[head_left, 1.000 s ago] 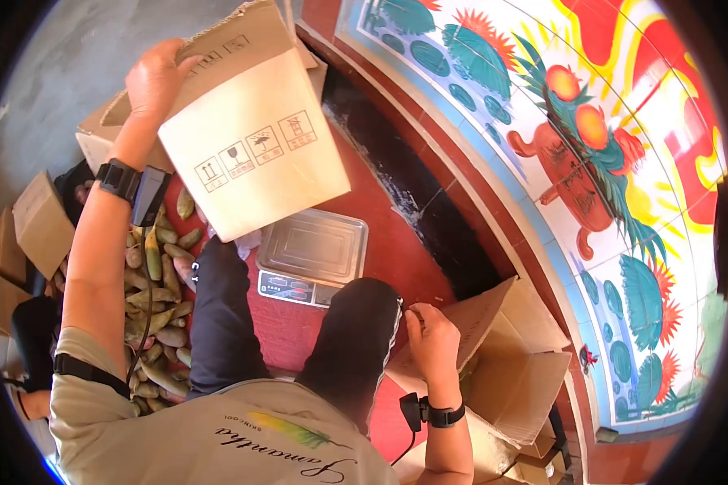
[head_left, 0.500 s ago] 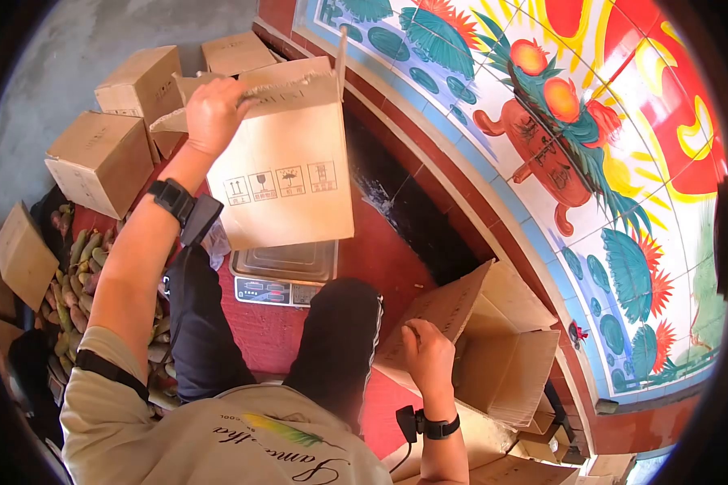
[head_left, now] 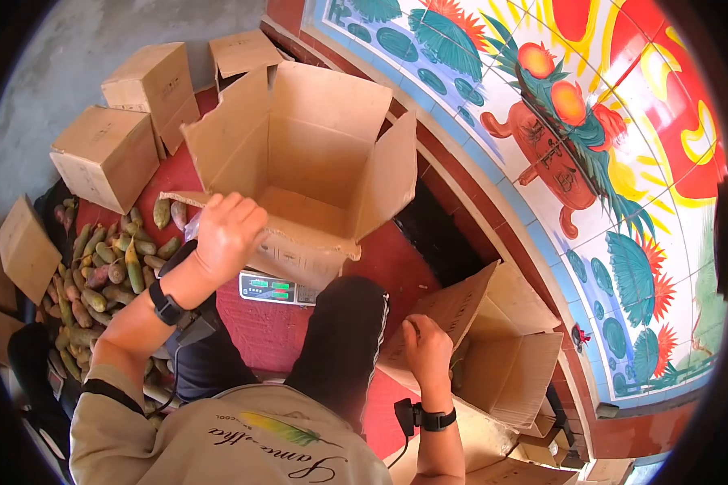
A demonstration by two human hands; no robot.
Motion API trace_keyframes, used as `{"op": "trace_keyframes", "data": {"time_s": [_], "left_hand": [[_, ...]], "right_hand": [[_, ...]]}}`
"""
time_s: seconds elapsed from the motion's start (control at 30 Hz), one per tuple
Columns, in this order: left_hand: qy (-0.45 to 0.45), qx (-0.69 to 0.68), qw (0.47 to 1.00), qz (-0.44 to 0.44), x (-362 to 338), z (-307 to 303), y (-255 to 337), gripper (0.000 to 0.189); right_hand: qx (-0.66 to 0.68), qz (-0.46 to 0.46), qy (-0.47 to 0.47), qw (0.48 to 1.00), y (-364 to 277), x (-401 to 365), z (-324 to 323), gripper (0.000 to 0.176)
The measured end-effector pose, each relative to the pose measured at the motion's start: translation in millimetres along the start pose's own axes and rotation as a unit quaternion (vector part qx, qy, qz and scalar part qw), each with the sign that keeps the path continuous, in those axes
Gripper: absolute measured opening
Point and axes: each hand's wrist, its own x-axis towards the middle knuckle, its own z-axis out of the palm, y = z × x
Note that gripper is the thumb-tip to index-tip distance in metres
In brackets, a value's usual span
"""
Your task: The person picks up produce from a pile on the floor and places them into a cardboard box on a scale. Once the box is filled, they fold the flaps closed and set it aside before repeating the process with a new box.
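An open cardboard box [head_left: 307, 166], its mouth facing up and its flaps spread, sits over the digital scale [head_left: 277, 288]. My left hand [head_left: 230, 234] is closed on the near flap of this box. Green digits glow on the scale's display between my knees. At the right, my right hand [head_left: 429, 349] has its fingers curled in beside a second open cardboard box [head_left: 505, 368], overlapping its printed side. What those fingers hold, if anything, I cannot tell.
Long green-brown and reddish vegetables [head_left: 97, 295] lie heaped on the left. Closed cardboard boxes [head_left: 105, 153] stand behind them on the red floor covering [head_left: 259, 339]. A painted tile wall [head_left: 542, 186] curves along the right. More cardboard [head_left: 493, 461] lies by my right forearm.
The box in my left hand has tipped from its side to mouth up over the scale. My left hand has come down nearer, and the display now shows green. My right hand stays put.
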Motion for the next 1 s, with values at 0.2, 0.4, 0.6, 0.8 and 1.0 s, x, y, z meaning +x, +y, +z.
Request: {"op": "trace_keyframes", "data": {"time_s": [0.2,0.4,0.6,0.8,1.0], "left_hand": [[-0.069,-0.009,0.998,0.005,-34.1,-8.4,15.0,0.030],[-0.054,-0.007,0.998,-0.044,-26.9,-4.7,23.1,0.031],[-0.061,-0.023,0.997,-0.051,-12.4,14.7,32.8,0.032],[-0.081,-0.029,0.994,-0.067,-9.7,11.3,37.1,0.040],[-0.065,-0.023,0.995,-0.067,-14.2,-7.9,30.3,0.063]], "right_hand": [[-0.020,-0.001,-0.007,1.000,6.3,-8.8,11.9,0.013],[-0.025,-0.012,-0.001,1.000,10.6,-13.1,23.1,0.013],[-0.041,0.014,0.012,0.999,19.4,-20.5,27.1,0.013],[-0.060,0.030,-0.011,0.998,37.6,-30.7,37.7,0.015],[-0.071,0.084,-0.047,0.993,48.8,-37.6,58.2,0.017]]}}
